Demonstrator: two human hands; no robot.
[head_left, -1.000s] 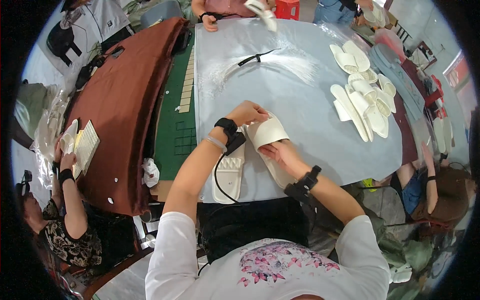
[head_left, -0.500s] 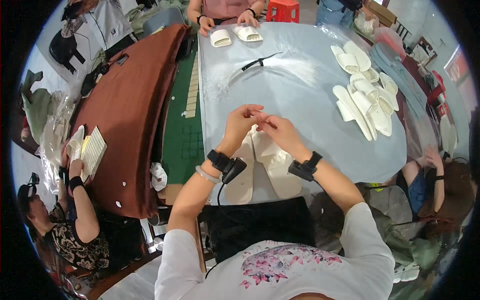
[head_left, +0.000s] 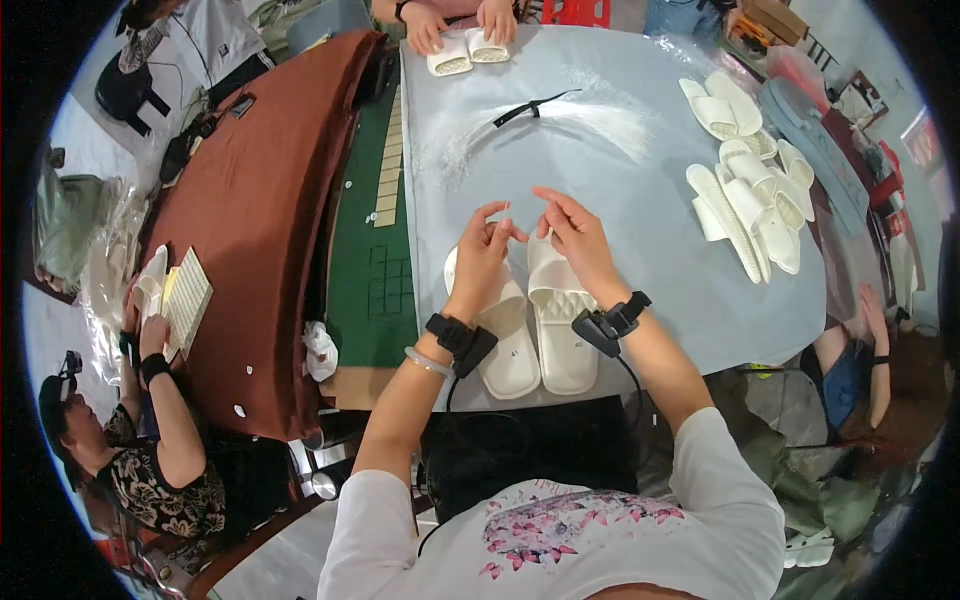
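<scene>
A pair of white slippers [head_left: 568, 355] lies side by side at the near edge of the grey-covered table, soles down with the toes away from me. Over the left slipper's toe strap is my left hand [head_left: 485, 255], its thumb and forefinger curled together around a tiny pale bit too small to name. My right hand [head_left: 578, 240] hovers just above the other slipper's strap, fingertips bent toward the left hand; what they pinch, if anything, is too thin to make out. The hands are slightly apart. Beyond them lies a bundle of thin clear strands [head_left: 590, 128] bound by a black strap [head_left: 535, 108].
Several white slippers [head_left: 755, 205] are piled on the table's right side. Across the table a person's hands [head_left: 450, 25] touch another pair [head_left: 470, 52]. A brown-covered table [head_left: 260, 220] stands at left, where another person holds a slipper [head_left: 150, 285]. Between the tables runs a green strip [head_left: 385, 270].
My hands have moved from fingertips touching to slightly apart. The slippers under them show more fully now. Across the table, the other person's two slippers have come closer together.
</scene>
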